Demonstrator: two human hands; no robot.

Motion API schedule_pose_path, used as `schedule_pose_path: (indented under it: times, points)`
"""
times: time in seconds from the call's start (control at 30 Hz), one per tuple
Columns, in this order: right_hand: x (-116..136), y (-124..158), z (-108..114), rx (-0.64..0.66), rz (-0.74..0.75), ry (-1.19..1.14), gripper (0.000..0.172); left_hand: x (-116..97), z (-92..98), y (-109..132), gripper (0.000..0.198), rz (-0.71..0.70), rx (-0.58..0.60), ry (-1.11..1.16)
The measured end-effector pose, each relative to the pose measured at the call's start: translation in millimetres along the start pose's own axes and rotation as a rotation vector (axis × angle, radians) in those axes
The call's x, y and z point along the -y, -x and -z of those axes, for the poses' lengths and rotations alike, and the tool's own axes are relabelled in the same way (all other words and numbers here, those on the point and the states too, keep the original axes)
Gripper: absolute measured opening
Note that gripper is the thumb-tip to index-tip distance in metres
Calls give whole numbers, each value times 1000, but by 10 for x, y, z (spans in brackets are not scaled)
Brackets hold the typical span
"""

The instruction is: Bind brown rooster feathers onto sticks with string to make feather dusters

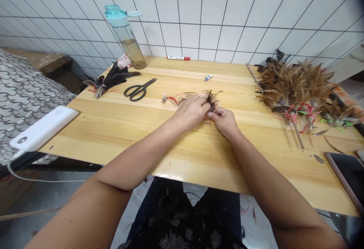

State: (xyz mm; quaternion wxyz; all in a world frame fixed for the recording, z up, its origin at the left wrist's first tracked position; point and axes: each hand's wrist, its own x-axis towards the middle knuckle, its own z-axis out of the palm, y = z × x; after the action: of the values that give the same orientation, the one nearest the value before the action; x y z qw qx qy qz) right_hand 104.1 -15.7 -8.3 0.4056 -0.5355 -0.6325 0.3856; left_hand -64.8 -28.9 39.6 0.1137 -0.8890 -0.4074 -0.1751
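Two hands meet over the wooden table [113,127]. A big brown feather pile [295,82] sits well off to the right of the right hand [224,120], and scissors [138,89] lie beyond the left hand [191,111]. Both hands pinch one small feather tuft [212,99] between their fingertips, with red thread [172,99] just left of the left hand.

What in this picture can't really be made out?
1. Head view: the small feather bundle is mostly covered by the left hand and right hand; its binding is hidden.
2. Head view: the dark flat device is cut off by the right edge.
3. Head view: the blue-and-white item near the marker is too small to identify.
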Motion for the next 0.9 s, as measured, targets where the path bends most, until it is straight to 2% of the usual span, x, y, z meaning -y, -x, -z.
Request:
schedule_pose_path:
  times: [0.13, 0.23, 0.33, 0.47, 0.57, 0.77, 0.9]
  points:
    - [18, 5, -38, 7, 17, -177, 18, -9, 30, -6, 21, 20, -56, 45]
    - [52, 5, -10, -3, 8, -305, 23, 66, 87, 0, 21, 112, -159, 74]
    - [54, -32, 97, -96, -54, -322, 28, 216, 95, 23, 21, 200, -217, 53]
    - [-6, -130, 254, -278, -101, -347, 31, 353, -27, 55, 19, 223, -146, 66]
    - [-40, -175, 295, -353, -138, -376, 28, 312, -115, 52, 24, 195, -59, 145]
    - [-47, -156, 244, -297, -92, -328, 26, 62, -109, 24, 19, 181, 27, 286]
    - [-54, -139, 201, -299, -92, -313, 24, -33, -169, 35, 16, 176, 73, 281]
